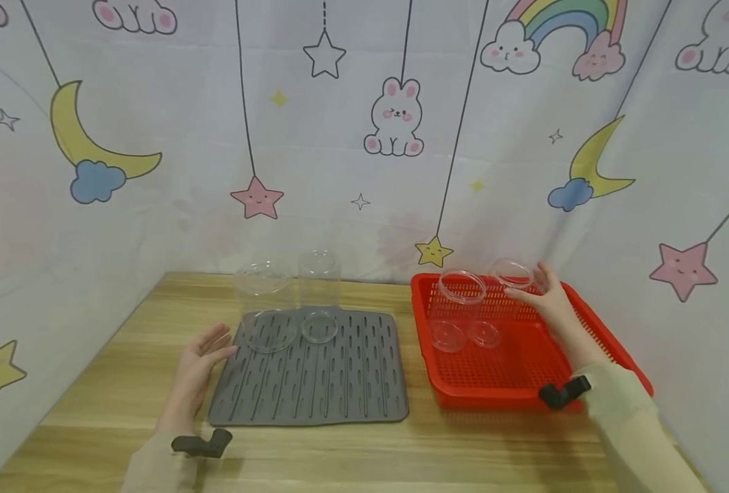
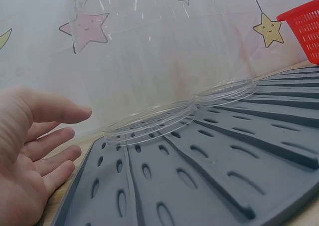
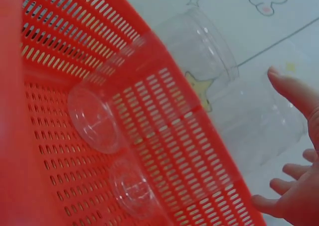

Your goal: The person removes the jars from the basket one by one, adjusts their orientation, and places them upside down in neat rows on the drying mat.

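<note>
Jars (image 1: 268, 301) are stood on end, presumably for steadiness, left hand (image 1: 200, 365) held unclenched beside mat (image 1: 346, 390), right hand (image 1: 554, 305) spread around one in basket (image 1: 494, 397).

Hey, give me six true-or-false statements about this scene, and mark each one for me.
1. Two clear jars stand on the gray drying mat. True.
2. The basket is blue. False: it is red.
3. The left hand holds nothing. True.
4. The right hand is over the mat. False: it is beside a clear jar in the basket.
5. The backdrop shows a rainbow. True.
6. The mat lies right of the basket. False: it lies left.
</note>
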### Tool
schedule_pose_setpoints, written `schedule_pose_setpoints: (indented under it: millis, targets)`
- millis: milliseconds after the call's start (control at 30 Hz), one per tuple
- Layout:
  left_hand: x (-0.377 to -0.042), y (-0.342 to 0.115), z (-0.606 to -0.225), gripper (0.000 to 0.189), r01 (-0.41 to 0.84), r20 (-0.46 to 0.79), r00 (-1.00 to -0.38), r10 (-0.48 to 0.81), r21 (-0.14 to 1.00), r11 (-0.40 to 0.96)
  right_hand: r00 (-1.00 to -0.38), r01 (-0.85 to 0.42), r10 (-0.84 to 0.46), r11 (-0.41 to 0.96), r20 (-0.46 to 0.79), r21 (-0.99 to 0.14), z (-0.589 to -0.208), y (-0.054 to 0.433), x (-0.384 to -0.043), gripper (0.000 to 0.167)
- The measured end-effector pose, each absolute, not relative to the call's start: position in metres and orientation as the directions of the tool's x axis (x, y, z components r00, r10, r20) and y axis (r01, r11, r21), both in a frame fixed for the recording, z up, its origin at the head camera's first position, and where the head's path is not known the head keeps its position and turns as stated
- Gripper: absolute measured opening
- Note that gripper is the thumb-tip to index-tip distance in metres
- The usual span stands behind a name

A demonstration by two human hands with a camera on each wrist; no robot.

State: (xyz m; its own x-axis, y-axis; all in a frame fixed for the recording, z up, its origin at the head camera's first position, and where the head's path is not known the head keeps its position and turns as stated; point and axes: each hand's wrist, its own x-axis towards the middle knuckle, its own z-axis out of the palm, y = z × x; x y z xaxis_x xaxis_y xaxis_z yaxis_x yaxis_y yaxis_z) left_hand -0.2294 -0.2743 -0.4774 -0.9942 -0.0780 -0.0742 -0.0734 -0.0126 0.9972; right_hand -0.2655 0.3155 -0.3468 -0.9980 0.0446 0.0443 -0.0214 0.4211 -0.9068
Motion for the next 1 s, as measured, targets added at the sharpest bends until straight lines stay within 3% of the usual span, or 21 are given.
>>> schedule_pose_setpoints:
  millis: [200,1000]
  targets:
    - [-0.229,-0.275,-0.478,0.074,-0.064,-0.064,-0.995,-0.073,0.998,-0.004,-0.999,0.039,0.001,0.395,-0.042,-0.918,-0.356,0.324,-0.279,0.097]
    - [-0.23,-0.275,-0.48,0.074,-0.047,-0.048,-0.995,-0.085,0.999,-0.005,-0.996,0.067,-0.025,0.395,-0.084,-0.916,-0.369,0.319,-0.286,0.089]
